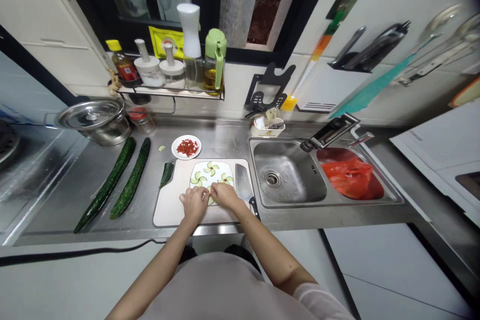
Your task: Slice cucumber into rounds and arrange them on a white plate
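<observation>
On a pale cutting board [165, 215] lies a white plate [212, 179] with thin green-edged cucumber slices [211, 168] set out in pinwheel shapes, some with red centres. Over the plate's near edge, my left hand [194, 203] and my right hand [224, 195] almost meet, fingertips pinched by a pinwheel there. Anything between those fingertips is too small to make out. A kitchen knife [243, 182] rests along the board's right side. At its left edge is a cut piece of cucumber [166, 175]. Behind the board stands a white dish [174, 149] of small red pieces [187, 147].
Two long cucumbers [108, 182] lie to the left, near a lidded steel pot [108, 130] and a red-lidded jar [141, 120]. A double sink [288, 195] holding a red plastic bag [348, 178] is on the right. Bottles crowd a wall shelf [172, 92].
</observation>
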A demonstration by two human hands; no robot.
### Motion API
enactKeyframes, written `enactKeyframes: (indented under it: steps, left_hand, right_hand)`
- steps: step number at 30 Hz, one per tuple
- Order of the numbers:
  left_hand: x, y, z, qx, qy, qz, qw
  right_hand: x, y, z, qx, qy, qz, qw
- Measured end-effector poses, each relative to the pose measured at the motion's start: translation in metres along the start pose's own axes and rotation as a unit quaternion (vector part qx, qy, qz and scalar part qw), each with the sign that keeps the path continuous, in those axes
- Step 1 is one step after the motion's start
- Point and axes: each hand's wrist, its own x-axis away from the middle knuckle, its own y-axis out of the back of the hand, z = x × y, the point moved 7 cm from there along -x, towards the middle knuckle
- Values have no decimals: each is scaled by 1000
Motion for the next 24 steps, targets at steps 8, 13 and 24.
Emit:
enactKeyframes:
  steps: [8,13,24]
  left_hand:
    - [-2,8,8,30,11,-29,999]
    - [-2,4,4,27,5,-19,999]
    - [1,4,5,30,0,-28,999]
  right_hand:
    - [2,6,-9,-57,-11,-9,998]
    - [2,0,-7,-53,-11,-15,998]
    - [3,6,-4,-68,-9,-35,997]
